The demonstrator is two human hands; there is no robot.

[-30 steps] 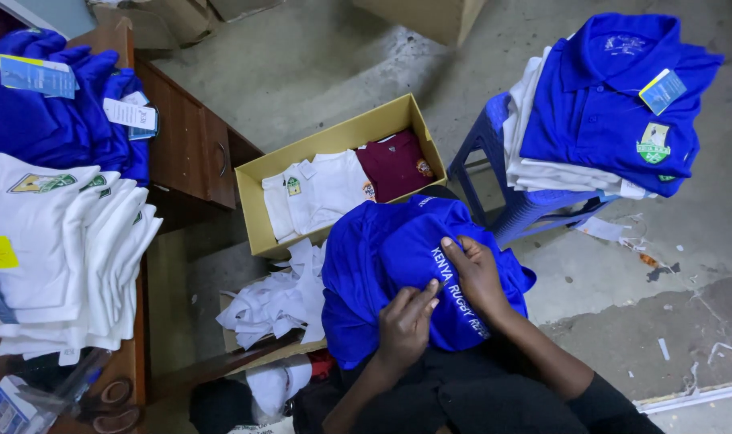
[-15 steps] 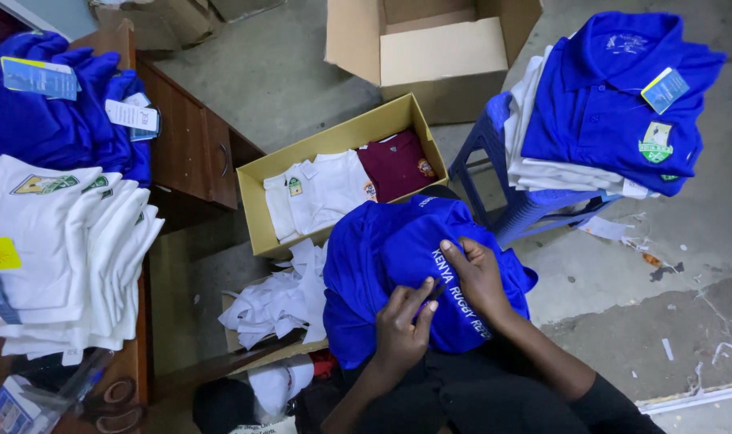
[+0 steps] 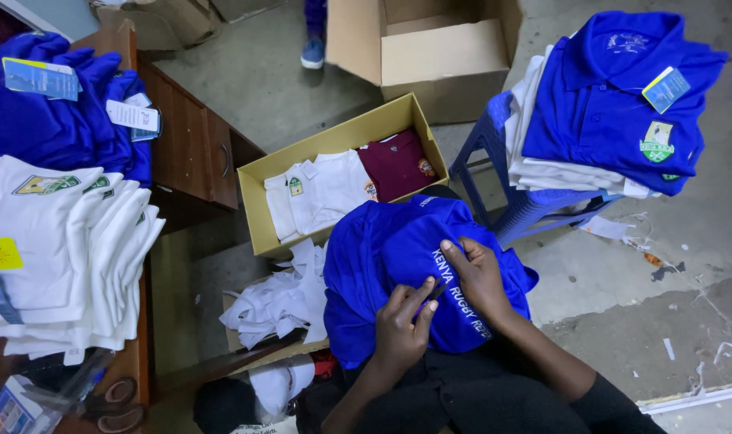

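single head-worn view, looking steeply down from above, close over the lap, floor beyond

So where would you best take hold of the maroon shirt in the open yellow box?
Probably pinch the maroon shirt at its collar edge, coming straight down from above: it lies flat and folded in the yellow box, walls close on its right side, white shirts tight against its left.

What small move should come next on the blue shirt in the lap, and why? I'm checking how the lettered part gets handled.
Probably a slight slide of the left hand along the white lettering on the blue shirt. Its fingers pinch a small dark tool, too small to identify, right at the letters, while the right hand presses the cloth flat just above. The shirt is bunched over the lap, so keeping it taut there seems wise.
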